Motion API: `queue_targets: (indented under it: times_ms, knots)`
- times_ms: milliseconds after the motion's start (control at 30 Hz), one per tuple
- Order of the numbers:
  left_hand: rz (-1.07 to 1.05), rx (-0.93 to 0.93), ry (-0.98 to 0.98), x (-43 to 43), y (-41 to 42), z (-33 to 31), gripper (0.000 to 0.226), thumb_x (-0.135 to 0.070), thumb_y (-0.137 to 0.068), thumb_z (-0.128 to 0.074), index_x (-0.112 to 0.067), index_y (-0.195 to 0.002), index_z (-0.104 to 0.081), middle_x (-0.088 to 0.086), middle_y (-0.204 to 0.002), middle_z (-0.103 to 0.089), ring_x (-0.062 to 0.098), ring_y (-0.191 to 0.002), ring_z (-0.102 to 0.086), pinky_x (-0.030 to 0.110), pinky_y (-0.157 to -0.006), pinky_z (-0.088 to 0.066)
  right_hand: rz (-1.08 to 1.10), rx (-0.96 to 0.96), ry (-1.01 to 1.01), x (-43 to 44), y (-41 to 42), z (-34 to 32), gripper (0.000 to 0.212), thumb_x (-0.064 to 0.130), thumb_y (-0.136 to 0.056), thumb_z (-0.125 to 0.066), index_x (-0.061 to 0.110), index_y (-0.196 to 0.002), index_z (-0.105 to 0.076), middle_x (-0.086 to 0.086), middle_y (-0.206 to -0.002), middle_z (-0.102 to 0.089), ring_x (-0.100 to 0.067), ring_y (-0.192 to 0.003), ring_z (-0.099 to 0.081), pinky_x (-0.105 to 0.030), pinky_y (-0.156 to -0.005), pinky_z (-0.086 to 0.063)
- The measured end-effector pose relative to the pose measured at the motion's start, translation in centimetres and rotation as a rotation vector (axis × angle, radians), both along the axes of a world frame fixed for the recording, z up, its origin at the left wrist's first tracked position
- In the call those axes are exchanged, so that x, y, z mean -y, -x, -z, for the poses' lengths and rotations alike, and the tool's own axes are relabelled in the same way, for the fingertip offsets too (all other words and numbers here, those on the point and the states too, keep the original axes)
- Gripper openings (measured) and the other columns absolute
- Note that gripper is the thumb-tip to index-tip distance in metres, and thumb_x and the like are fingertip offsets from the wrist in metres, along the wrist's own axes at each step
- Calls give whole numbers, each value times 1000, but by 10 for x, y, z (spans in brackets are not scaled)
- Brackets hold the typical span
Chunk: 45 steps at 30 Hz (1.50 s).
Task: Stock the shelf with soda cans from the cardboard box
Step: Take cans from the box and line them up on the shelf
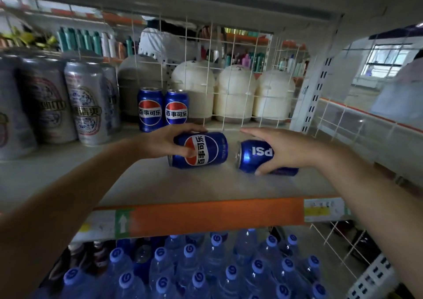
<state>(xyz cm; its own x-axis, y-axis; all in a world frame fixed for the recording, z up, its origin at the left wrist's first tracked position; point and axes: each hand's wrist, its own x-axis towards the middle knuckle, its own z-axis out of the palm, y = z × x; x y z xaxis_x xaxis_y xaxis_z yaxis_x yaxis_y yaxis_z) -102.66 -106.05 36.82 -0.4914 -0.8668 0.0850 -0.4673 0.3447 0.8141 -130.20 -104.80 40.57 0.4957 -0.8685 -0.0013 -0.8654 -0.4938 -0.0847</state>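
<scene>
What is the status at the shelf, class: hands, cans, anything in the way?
Left hand and right hand each hold a blue can sideways over the shelf. Two cans already upright at back. Spot beside them open.

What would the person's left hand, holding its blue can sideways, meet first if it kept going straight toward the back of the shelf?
Likely the two upright blue cans, standing just beyond the left hand and its held can; depth is uncertain.

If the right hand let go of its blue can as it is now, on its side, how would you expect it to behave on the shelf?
The can in the right hand, lying sideways, would probably roll, since the shelf board looks smooth and flat. Its glossy metal skin may be a bit slippery. Stood upright like the two placed cans, it should stay put.
</scene>
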Motion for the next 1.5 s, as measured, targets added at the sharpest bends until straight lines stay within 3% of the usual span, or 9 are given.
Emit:
queue_targets:
  times_ms: [267,533,667,767,933,1133,1267,1367,1500]
  knots:
    - [-139,-14,71,-7,8,2,63,-6,-73,-74,-33,-121,-44,-13,-114,-51,8,-104,-55,20,-78,-52,-114,313,-5,3,-8,-5,87,60,-68,-64,43,-144,-24,9,-147,-38,-10,-131,-40,-30,-103,-35]
    - [-172,-195,178,-13,14,5,58,5,-73,-70,-21,-120,-48,-5,-111,-57,-1,-93,-62,15,-74,-52,-167,438,-25,19,-21,-5,94,45,-69,-75,35,-146,-23,3,-147,-39,-13,-134,-37,-38,-111,-29]
    - [-141,-296,195,-15,16,4,61,-12,-61,-81,-28,-113,-52,-1,-113,-60,6,-99,-64,21,-77,-54,-209,532,-137,26,-35,-12,96,33,-68,-79,35,-146,-24,-2,-145,-42,-11,-134,-35,-29,-103,-27]
    - [-119,-349,214,-17,19,1,64,-28,-51,-78,-29,-110,-53,-4,-111,-61,6,-100,-64,19,-75,-53,-244,505,-210,28,-44,-18,76,25,-71,-79,29,-137,-41,4,-129,-54,-5,-114,-53,-19,-88,-45]
    - [-160,-405,266,-14,12,3,69,-30,-51,-78,-24,-115,-53,-3,-116,-59,8,-102,-63,19,-75,-53,-258,570,-123,29,-50,-17,60,24,-66,-83,20,-120,-56,1,-110,-64,-13,-98,-63,-36,-85,-55]
    - [-312,-716,208,-4,7,-1,105,-58,-38,-86,-28,-129,-44,1,-131,-52,19,-113,-59,30,-83,-55,-186,786,48,26,-51,-18,62,24,-65,-84,20,-120,-56,9,-106,-63,2,-93,-58,-11,-71,-45]
    - [-250,-727,170,0,13,2,99,-46,-45,-89,-12,-127,-46,9,-113,-63,20,-101,-64,30,-81,-55,-143,887,86,23,-60,-13,58,26,-66,-83,20,-117,-56,11,-101,-62,0,-88,-59,-14,-70,-48]
    - [-300,-823,175,4,10,1,116,-46,-40,-91,-7,-134,-37,15,-118,-60,24,-102,-64,33,-84,-55,-119,1017,79,21,-71,-8,56,23,-66,-83,18,-115,-57,9,-98,-63,-4,-85,-62,-12,-65,-51]
    - [-257,-838,170,2,12,2,104,-44,-44,-90,-5,-129,-44,17,-120,-60,28,-111,-60,37,-94,-50,-112,1199,33,17,-86,-4,50,19,-70,-80,15,-113,-56,4,-99,-65,-7,-87,-64,-18,-73,-55]
